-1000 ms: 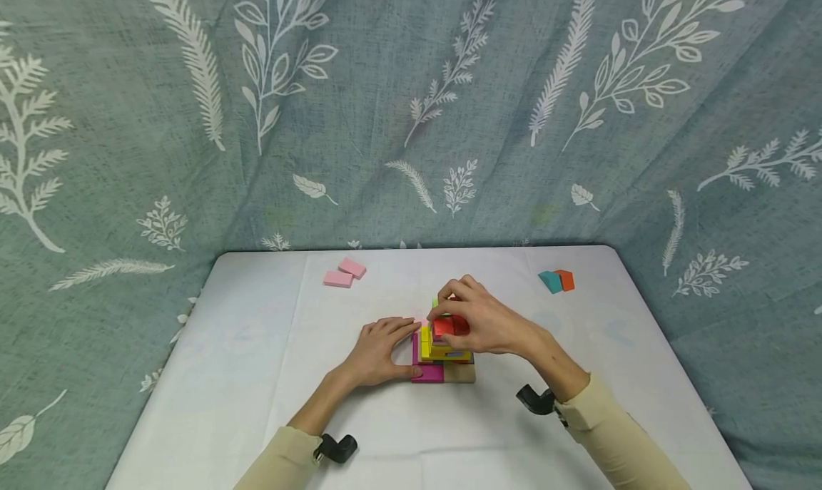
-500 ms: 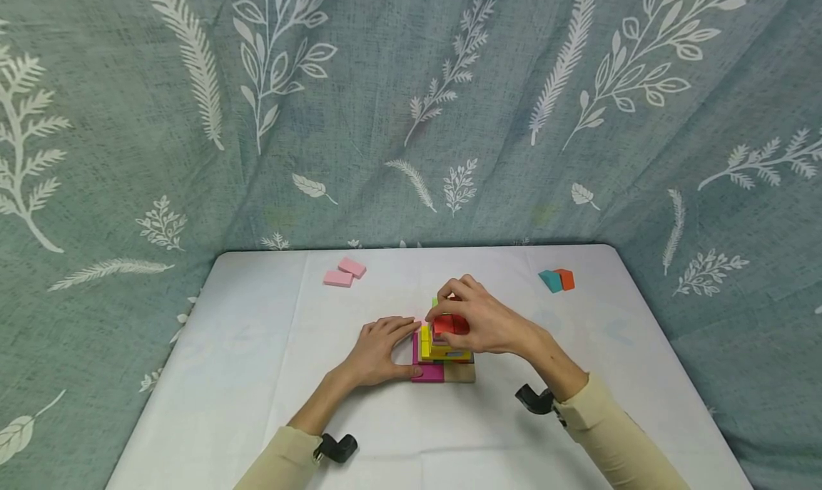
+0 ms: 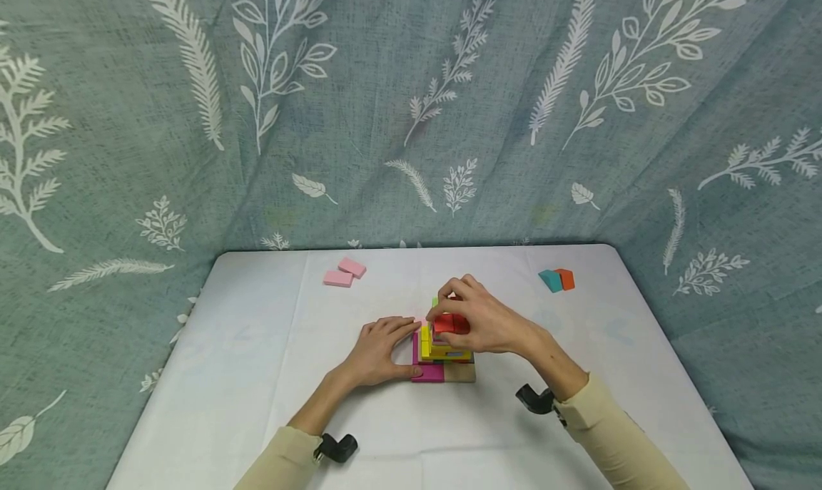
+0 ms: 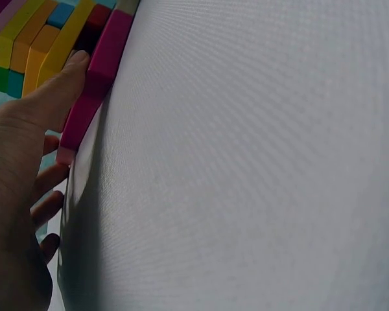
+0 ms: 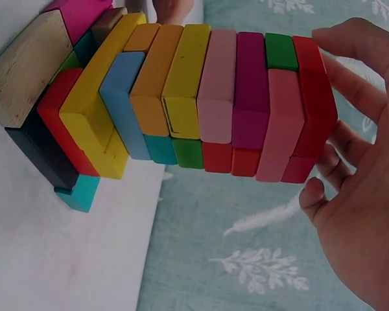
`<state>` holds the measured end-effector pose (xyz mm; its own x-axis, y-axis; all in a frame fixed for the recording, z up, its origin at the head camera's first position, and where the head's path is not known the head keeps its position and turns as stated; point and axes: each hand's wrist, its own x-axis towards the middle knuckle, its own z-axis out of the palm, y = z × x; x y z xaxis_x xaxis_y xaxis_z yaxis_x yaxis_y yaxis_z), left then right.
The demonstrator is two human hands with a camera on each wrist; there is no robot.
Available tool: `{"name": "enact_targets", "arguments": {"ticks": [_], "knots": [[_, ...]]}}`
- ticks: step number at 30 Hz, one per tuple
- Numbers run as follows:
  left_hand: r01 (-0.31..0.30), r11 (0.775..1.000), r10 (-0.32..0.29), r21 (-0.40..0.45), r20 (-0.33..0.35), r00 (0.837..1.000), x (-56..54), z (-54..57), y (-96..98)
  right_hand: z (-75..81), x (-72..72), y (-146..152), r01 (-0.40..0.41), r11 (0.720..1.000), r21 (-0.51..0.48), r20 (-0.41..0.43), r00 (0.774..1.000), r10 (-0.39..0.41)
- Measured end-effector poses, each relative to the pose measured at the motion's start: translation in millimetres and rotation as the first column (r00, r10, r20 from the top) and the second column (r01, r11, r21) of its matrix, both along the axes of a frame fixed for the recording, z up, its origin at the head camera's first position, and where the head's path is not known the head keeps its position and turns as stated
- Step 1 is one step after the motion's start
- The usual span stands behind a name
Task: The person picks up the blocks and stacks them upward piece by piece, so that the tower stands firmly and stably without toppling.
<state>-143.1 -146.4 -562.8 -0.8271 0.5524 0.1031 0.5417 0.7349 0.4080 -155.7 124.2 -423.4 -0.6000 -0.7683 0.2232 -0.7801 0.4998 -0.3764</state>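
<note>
A tower of coloured wooden blocks (image 5: 217,97) stands on the white table, stacked in many layers. My right hand (image 3: 491,322) is at its top; thumb and curled fingers pinch the red top block (image 5: 316,97) from front and back. Down at the base, my left hand (image 3: 379,354) holds the tower's left side. Its thumb rests on a magenta block (image 4: 107,58), and its other fingertips reach a pink block end (image 4: 65,155) farther back. Above the base, yellow blocks (image 5: 104,91) form a wider layer. From the head view, my right hand covers part of the upper tower.
Two pink blocks (image 3: 338,279) lie at the table's back left. A teal block (image 3: 551,281) and an orange block (image 3: 565,279) lie together at the back right. A patterned green-blue curtain (image 3: 385,119) hangs behind and beside the white table (image 3: 257,376).
</note>
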Motion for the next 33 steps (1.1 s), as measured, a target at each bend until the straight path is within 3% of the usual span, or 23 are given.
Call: {"name": "enact_targets", "arguments": {"ticks": [7,12,15,18,22,24,29,33], "knots": [[-0.01,1.0,0.01,-0.02,0.027,1.0,0.9,0.6,0.7,2.7,1.2,10,0.037,0.998,-0.057,0.052,0.998,-0.034],[-0.01,1.0,0.01,-0.021,0.036,0.999,0.4,0.4,1.1,-1.7,-2.0,27,0.114,0.986,-0.122,0.173,0.981,-0.092],[-0.01,1.0,0.01,-0.023,0.041,0.999,-0.1,0.2,1.2,-10.3,-5.1,40,0.178,0.976,-0.125,0.274,0.952,-0.138],[-0.011,1.0,0.012,-0.029,0.046,0.999,-0.2,0.3,1.0,-22.8,-6.9,52,0.231,0.968,-0.098,0.383,0.907,-0.177],[-0.012,0.999,0.014,-0.034,0.051,0.999,-0.3,1.0,0.9,-43.7,-5.6,61,0.284,0.959,-0.012,0.483,0.841,-0.244],[-0.013,0.999,0.014,-0.029,0.053,0.999,-0.1,0.9,0.6,-57.2,-4.0,60,0.288,0.956,0.058,0.495,0.823,-0.278],[-0.018,1.0,0.019,-0.021,0.063,0.998,0.0,0.2,0.1,-84.6,0.3,53,0.26,0.948,0.181,0.465,0.827,-0.316],[-0.015,1.0,0.017,-0.02,0.065,0.998,-0.3,-0.2,0.3,-95.3,2.4,51,0.269,0.938,0.22,0.431,0.836,-0.341]]}}
